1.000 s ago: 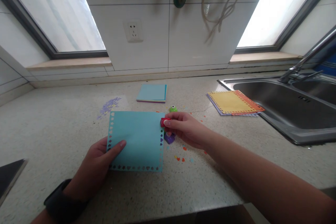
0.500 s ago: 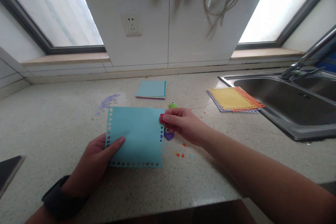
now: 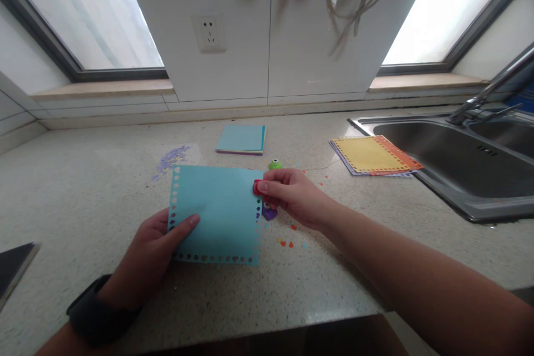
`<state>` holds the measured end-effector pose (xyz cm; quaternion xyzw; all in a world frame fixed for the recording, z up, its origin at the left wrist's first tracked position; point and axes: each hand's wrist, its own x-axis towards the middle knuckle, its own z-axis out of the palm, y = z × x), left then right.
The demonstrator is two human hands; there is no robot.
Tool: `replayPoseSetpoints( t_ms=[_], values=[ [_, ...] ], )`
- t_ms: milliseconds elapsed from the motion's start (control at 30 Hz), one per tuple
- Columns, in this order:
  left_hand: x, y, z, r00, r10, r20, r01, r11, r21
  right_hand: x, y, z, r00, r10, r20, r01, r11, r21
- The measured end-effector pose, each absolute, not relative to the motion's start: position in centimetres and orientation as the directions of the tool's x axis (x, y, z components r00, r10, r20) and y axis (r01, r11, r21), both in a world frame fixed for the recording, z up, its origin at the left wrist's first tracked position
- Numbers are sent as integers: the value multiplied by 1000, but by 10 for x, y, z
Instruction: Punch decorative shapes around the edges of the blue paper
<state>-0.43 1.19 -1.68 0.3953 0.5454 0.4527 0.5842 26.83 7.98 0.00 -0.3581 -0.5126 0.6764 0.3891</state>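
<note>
A light blue paper sheet point(image 3: 221, 211) has small shapes cut along its left, bottom and right edges. My left hand point(image 3: 154, 250) grips its lower left side, thumb on top. At the sheet's upper right edge, my right hand point(image 3: 292, 197) pinches a small red punch point(image 3: 257, 187), which sits on the paper's border. Just behind the right fingers is a green punch point(image 3: 275, 164) with an eye; a purple punch point(image 3: 269, 212) lies below them, partly covered. Orange, yellow and blue paper bits point(image 3: 287, 243) lie right of the sheet.
A stack of blue paper point(image 3: 241, 139) lies behind the sheet. Purple scraps point(image 3: 172, 160) are spread at the left. Yellow and orange sheets with cut borders point(image 3: 369, 154) lie beside the steel sink point(image 3: 442, 178). A dark flat object point(image 3: 16, 267) is at the left edge.
The view has tilted slightly down, so the background sits a little higher. Both hands keep their grips, with the red punch still at the sheet's right edge.
</note>
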Motion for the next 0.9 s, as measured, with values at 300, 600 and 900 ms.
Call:
replayPoseSetpoints(
  t_ms=[300, 600, 900],
  values=[
    [-3, 10, -14, 16, 958, -286, -108, 286, 952, 268, 79, 1, -447, 890, -91, -162, -180, -970],
    [-3, 12, -15, -4, 958, -288, -85, 287, 954, 267, 79, 2, -447, 890, -87, -165, -177, -970],
    [-4, 12, -16, 3, 960, -279, -74, 278, 958, 267, 79, 1, -449, 889, -83, -158, -171, -973]
  ],
)
